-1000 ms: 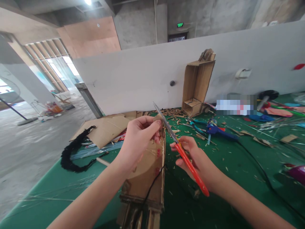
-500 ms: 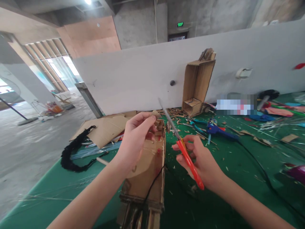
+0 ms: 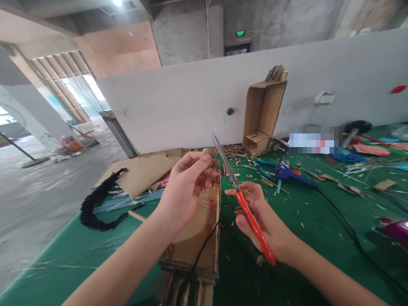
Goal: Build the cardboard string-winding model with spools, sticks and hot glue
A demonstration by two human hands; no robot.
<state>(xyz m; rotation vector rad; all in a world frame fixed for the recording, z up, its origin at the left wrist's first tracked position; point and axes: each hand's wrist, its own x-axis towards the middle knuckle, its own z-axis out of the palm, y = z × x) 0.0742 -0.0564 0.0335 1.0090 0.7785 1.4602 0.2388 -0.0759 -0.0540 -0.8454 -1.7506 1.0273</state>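
Between the thumb and fingers of my left hand [image 3: 186, 182] is a small piece of cardboard [image 3: 209, 151]. My right hand [image 3: 266, 219] holds scissors with red handles [image 3: 255, 225], their blades [image 3: 225, 161] pointing up and away beside the cardboard piece. The blades look nearly closed. Beneath my left hand lies a long cardboard structure [image 3: 194, 238], with a black cord across it and strips at its near end. Part of that structure is hidden by my left hand and forearm.
An upright cardboard box [image 3: 263, 110] leans by the white panel. Blue-handled pliers [image 3: 263, 168] and a blue glue gun [image 3: 295, 176] lie right of centre. At left are a black fuzzy strip [image 3: 91, 208] and flat cardboard [image 3: 143, 170]. Scraps litter the green table [image 3: 306, 238].
The scissor blades have drawn closer together, and the red handles have shifted slightly down. My left hand has moved slightly, and more of the cardboard piece shows.
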